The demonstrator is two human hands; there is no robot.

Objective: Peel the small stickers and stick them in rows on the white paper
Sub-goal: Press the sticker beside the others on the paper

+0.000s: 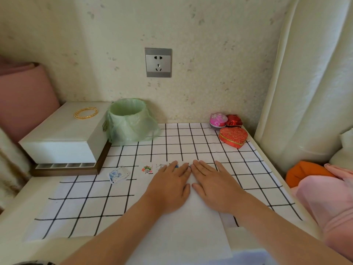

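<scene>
Paper (181, 236) over near edge of cloth (80, 205), mid-width | my left hand (170, 186) and right hand (214, 185) flat on it, fingers straight, side by side | stickers (148, 169) along its far edge | stack (118, 175) left of it | bin (127, 121) far-left | heart tin (233, 137) far-right corner

Matt white paper (183, 222) on a checked cloth (172, 142); thin green plastic bag (129, 125); glossy red foil box (234, 120).

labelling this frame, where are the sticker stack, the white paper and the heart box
sticker stack (118, 175): head view, top sheet
white paper (181, 232): head view, bare middle
heart box (233, 135): head view, lid
</scene>
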